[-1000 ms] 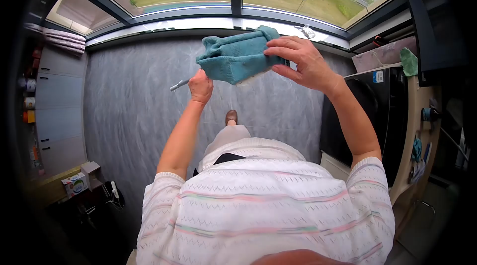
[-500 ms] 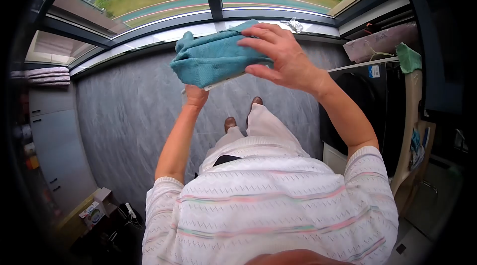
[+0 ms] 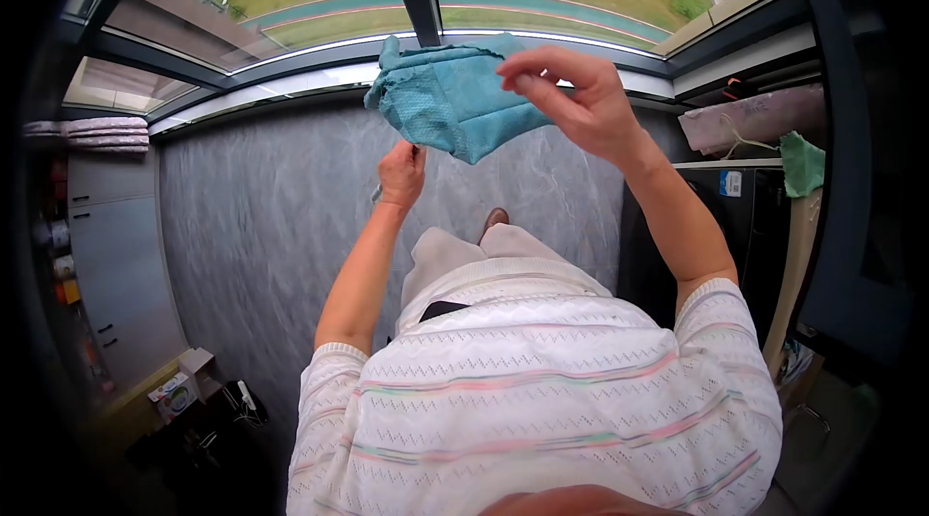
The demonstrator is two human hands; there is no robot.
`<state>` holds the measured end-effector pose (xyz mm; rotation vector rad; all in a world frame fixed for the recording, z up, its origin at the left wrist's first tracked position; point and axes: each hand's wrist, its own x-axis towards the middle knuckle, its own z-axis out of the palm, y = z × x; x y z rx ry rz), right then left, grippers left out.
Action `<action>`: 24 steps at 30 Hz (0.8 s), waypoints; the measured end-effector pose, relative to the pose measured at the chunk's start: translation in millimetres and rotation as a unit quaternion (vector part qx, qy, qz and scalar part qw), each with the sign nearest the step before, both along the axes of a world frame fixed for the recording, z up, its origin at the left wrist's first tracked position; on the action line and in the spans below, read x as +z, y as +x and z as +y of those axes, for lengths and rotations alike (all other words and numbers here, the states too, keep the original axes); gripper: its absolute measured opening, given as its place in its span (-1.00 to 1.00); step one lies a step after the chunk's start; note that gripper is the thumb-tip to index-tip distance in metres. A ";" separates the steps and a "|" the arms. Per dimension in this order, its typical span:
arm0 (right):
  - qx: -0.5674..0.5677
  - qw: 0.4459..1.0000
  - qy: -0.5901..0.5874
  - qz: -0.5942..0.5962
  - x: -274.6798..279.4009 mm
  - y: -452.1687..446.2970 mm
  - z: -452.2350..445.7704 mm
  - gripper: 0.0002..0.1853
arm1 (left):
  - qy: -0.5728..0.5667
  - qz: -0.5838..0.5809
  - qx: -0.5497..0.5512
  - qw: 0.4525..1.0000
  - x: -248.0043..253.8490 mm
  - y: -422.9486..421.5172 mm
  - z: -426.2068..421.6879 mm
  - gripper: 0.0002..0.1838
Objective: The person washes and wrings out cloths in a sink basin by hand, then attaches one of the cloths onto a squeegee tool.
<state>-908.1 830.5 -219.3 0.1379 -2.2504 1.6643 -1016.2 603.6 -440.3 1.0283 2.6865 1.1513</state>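
Observation:
A teal cloth hangs bunched and partly folded in front of the window, above the floor. Just below its left part, my left hand is closed in a fist around a grey handle, of which only a short end shows. What the handle joins to is hidden by the cloth. My right hand is at the cloth's upper right, with thumb and forefinger pinched together on it; the exact grip at the fingertips is hard to see.
The window sill runs behind the cloth. Grey cabinets line the left side, with a small box below. At right are a black appliance, a pink bundle and a hanging green cloth.
My right hand's spread fingers have drawn together into a pinch. The cloth's lower edge now droops, and the pale edge beneath it no longer shows. The view has shifted slightly.

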 end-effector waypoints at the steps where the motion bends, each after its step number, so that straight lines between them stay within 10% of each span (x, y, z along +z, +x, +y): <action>1: 0.000 0.999 0.033 -0.033 -7.2 -8.0 11.4 -0.83 | -0.013 0.023 -0.016 1.000 1.0 -0.6 4.4 -0.92; 6: -0.086 0.963 0.241 -0.087 -47.0 -32.4 70.0 -0.77 | 0.055 0.039 -0.077 0.995 -3.3 -5.3 23.8 -0.93; 9: -0.169 0.959 0.160 -0.160 -58.8 -29.1 88.4 -0.75 | 0.106 0.001 -0.074 0.992 0.3 -11.3 35.7 -0.93; 13: -0.085 0.951 0.297 0.020 -3.5 -25.3 35.2 -0.70 | 0.047 0.052 -0.137 0.988 -1.6 -32.9 45.3 -0.90; 16: -0.090 0.908 0.409 -0.009 8.3 -32.5 -17.1 -0.65 | -0.041 -0.026 -0.162 0.986 -0.5 -52.0 58.0 -0.88; 21: 0.056 0.919 0.389 0.040 25.1 -46.0 -66.0 -0.69 | 0.264 -0.356 -0.152 0.883 -65.2 -79.3 75.7 -0.94; 24: 0.016 0.928 0.372 0.023 50.4 -56.6 -48.1 -0.70 | 0.078 -0.141 -0.191 0.968 -6.3 -99.3 79.3 -0.91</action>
